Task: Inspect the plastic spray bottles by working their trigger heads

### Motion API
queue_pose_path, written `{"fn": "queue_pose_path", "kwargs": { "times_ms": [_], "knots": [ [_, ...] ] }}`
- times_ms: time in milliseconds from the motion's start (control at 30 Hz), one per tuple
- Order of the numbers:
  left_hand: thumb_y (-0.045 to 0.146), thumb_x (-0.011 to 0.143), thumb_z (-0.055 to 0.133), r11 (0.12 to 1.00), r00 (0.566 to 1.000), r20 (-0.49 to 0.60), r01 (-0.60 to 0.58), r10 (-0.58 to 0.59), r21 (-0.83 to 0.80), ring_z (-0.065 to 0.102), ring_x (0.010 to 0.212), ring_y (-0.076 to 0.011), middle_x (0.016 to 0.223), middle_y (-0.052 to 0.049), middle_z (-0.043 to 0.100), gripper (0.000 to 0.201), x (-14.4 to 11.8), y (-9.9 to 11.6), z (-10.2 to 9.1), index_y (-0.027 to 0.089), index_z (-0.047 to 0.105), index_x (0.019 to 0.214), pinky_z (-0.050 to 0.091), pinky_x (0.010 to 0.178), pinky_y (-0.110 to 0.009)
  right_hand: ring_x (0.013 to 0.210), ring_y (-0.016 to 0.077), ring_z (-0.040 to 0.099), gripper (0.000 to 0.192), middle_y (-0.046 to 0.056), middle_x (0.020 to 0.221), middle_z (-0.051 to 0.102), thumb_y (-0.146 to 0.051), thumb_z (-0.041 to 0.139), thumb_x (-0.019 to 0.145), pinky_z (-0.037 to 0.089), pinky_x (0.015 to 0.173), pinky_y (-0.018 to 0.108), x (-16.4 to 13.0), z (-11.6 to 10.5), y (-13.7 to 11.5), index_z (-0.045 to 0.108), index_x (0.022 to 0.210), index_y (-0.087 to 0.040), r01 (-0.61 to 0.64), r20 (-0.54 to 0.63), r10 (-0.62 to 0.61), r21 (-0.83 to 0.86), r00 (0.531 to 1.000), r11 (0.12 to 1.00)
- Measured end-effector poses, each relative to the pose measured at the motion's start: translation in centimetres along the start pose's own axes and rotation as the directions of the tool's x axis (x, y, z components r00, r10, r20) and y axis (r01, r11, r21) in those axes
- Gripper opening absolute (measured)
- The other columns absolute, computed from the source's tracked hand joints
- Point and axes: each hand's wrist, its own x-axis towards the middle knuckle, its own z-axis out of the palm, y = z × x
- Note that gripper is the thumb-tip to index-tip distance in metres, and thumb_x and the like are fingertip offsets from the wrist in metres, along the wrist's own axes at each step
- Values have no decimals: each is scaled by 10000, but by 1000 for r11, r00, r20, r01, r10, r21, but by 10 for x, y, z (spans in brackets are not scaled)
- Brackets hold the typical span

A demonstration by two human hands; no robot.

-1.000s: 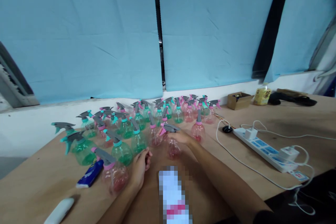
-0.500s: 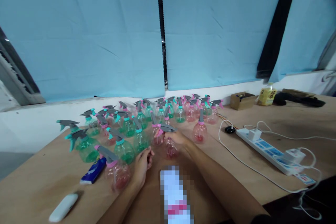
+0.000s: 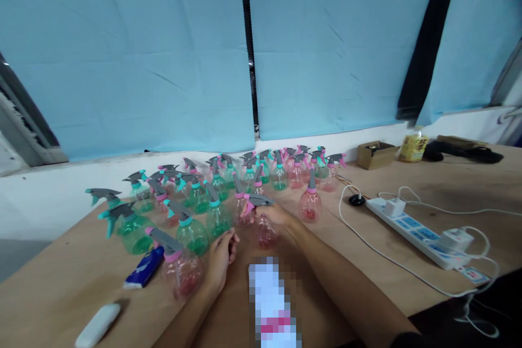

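**Right hand grips a pink spray bottle among a crowd of bottles on a wooden counter**

A broad light-brown wooden counter (image 3: 408,185) carries everything, with pale blue blinds (image 3: 142,54) hanging behind it. Beyond the fingers of both hands, towards the blinds, stands a dense cluster of small clear spray bottles (image 3: 216,185) tinted green or pink, each with a grey trigger head and a teal or pink collar. To the right of the right hand's fingers lies a long white power strip (image 3: 411,228) with plugs and white cables trailing off it; well apart, further right and back, sit a small open brown cardboard box (image 3: 375,155) and a yellow-labelled drink bottle (image 3: 412,147).

The right hand (image 3: 277,216) reaches forward, its fingers clamped round the neck of a clear pink spray bottle with a grey trigger head (image 3: 265,228), which stands upright on the counter just in front of the cluster. The left hand (image 3: 220,261) rests on the counter nearer the body, its fingers loosely curled together, holding nothing that shows. Just left of those fingers another pink-tinted spray bottle (image 3: 179,269) stands close beside the hand; whether they touch is unclear. Further left of it lies a flat blue and white packet (image 3: 143,269), and nearer the counter's front edge a small white oblong object (image 3: 98,324).
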Motion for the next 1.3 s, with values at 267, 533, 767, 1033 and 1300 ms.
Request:
{"fn": "queue_pose_path", "kwargs": {
  "times_ms": [267,533,767,1033,1300],
  "knots": [
    [542,741,662,1000,1000,14,-6,6,4,295,414,-46,502,81,406,393,0,1,0,173,546,670,159,400,-160,560,131,553,194,1,639,641,-183,517,608,453,598,254,-2,7,-1,681,710,-172,-27,-40,31,96,999,995],
    [549,743,652,999,1000,9,-4,4,31,306,413,-53,503,83,404,392,-2,3,1,181,540,667,169,401,-169,595,137,567,195,-6,626,637,-178,516,602,447,617,251,-1,2,3,685,698,-179,-34,-44,36,52,998,998],
    [554,763,646,999,1000,22,-10,10,32,316,426,-53,517,76,411,398,-1,-1,-1,178,545,680,178,403,-162,593,139,573,161,1,627,634,-190,533,608,462,637,262,-2,5,6,675,683,-178,-64,-85,72,96,994,993],
    [553,739,671,1000,1000,14,-11,11,23,303,423,-45,513,73,411,406,-2,2,1,172,552,667,181,393,-155,628,149,587,190,14,665,664,-193,538,590,458,614,249,-3,7,5,690,704,-180,-54,-130,62,63,990,997],
    [548,760,648,999,1000,26,-17,16,37,305,421,-48,511,79,401,397,-2,1,0,173,552,675,179,404,-162,654,154,608,190,1,642,652,-206,569,602,469,618,247,-2,5,5,698,741,-184,-69,-95,77,77,993,995]
  ]
}}
